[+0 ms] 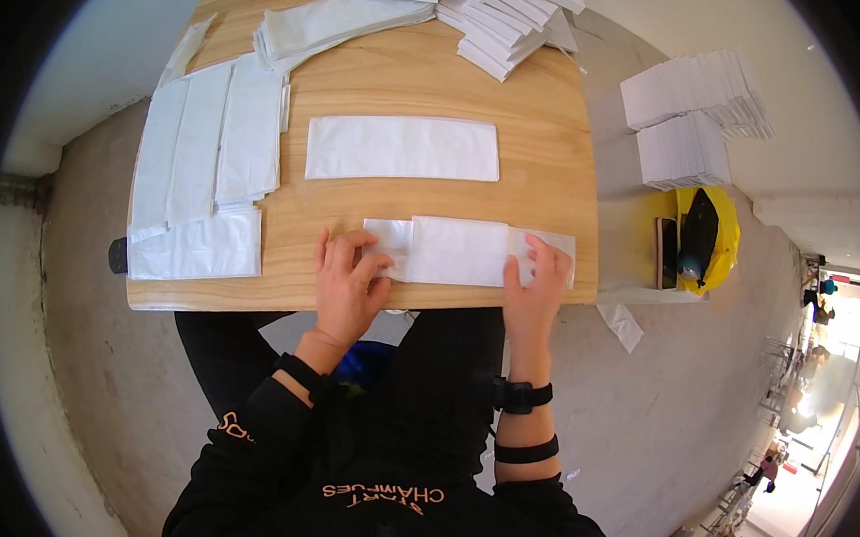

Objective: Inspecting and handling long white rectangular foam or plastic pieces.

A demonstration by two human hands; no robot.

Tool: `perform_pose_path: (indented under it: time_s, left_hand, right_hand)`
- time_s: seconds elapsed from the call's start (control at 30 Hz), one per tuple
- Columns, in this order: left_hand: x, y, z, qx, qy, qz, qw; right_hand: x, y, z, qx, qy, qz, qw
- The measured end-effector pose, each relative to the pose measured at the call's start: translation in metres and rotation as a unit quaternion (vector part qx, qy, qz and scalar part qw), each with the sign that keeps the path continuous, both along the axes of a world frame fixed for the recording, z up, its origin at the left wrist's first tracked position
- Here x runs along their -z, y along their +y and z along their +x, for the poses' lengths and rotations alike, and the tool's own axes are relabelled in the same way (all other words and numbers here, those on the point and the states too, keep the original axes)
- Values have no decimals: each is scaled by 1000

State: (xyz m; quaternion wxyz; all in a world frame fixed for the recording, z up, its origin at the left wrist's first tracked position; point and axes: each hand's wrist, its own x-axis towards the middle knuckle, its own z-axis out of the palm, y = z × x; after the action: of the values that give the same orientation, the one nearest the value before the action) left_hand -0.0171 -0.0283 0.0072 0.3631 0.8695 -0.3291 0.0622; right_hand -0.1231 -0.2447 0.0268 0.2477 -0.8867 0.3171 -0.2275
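Note:
A folded white plastic bag [458,252] lies near the table's front edge, with a wider middle panel and a thinner, more see-through end on each side. My left hand [347,276] is at its left end, fingers bent and apart, fingertips touching the plastic. At the right end, my right hand [534,282] rests its fingertips on the flap, with a gap between thumb and forefinger. Just beyond, a flat white bag [403,149] lies lengthwise on the wood. Whether either hand pinches a thin edge is hard to see.
Piles of flat white bags [199,140] cover the wooden table's [542,167] left side; another pile [350,26] and folded white card pieces [511,25] lie at the far edge. Right of the table, stacked white pieces [684,151], a phone [665,253] and a yellow bag [725,247] sit on a lower surface.

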Motion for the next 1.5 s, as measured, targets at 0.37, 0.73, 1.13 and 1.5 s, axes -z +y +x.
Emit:
perform_pose_path:
  time_s: [0.37, 0.73, 1.13, 1.5]
  left_hand:
    - [-2, -1, 0, 6, 2, 11, 1000]
    - [-12, 37, 6, -101, 137, -58, 984]
    - [-32, 3, -10, -30, 364, -320, 874]
    - [-30, -69, -34, 79, 206, -132, 966]
  right_hand:
    - [9, 40, 45, -212, 63, 146, 964]
    - [2, 41, 46, -230, 46, 173, 957]
    - [-2, 36, 43, -183, 5, 312, 932]
    - [-21, 20, 23, -34, -53, 510, 858]
